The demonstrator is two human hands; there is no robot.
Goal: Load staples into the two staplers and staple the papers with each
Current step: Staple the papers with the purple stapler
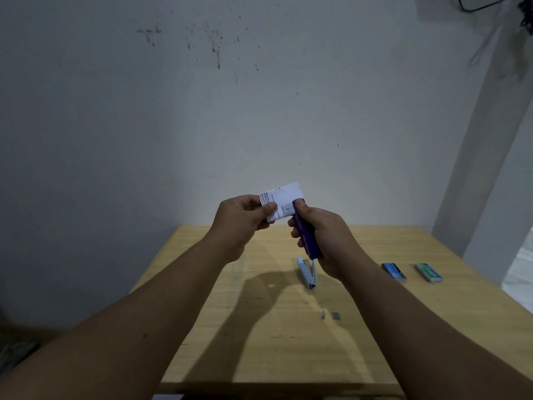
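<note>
My left hand pinches the paper taut so my right, wrapped round the purple stapler, can bite its edge

purple stapler: held, nose on folded paper | pale-blue stapler: on table

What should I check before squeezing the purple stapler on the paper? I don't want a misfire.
1. Paper held firm: ok, left hand pinches its left end.
2. Purple stapler gripped: ok, right hand wraps it.
3. Stapler nose over the paper's edge: ok, it overlaps the right side.
4. Paper fully between the jaws: cannot tell, thumb hides the nose.
5. Staples loaded: cannot tell.
6. Left fingers away from the nose: ok, apart.
</note>
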